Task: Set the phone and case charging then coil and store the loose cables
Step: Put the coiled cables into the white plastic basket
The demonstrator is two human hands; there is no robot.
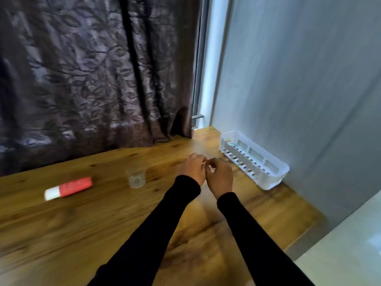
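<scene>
Spanning the lower half of the head view, the wooden desk (86,213) runs from the dark patterned curtain (92,69) along its far edge to the grey wall (299,89) along its right edge. Against that right edge, near the far right corner, sits a white slotted basket (277,164), its long axis lying along the wall; something pale lies inside it, too blurred to name. Toward the left edge lies a red and white tube (68,187) on its side, and a small clear glass (136,176) stands between it and the hands. Two black sleeves (165,223) reach out from the near edge, bringing the left hand (192,168) and the right hand (219,178) together over the middle of the desk, touching or nearly so. Both have fingers curled inward, pinching a small pale thing (211,167) between them, probably a coiled bit of cable (211,167), though motion blur keeps me from being sure. No phone or case is visible. As a judgement, the step in hand is the coiling, and the storing move turns on this: the basket lies to the right and slightly beyond the hands, so the right hand is the nearer one to carry the bundle there.
</scene>
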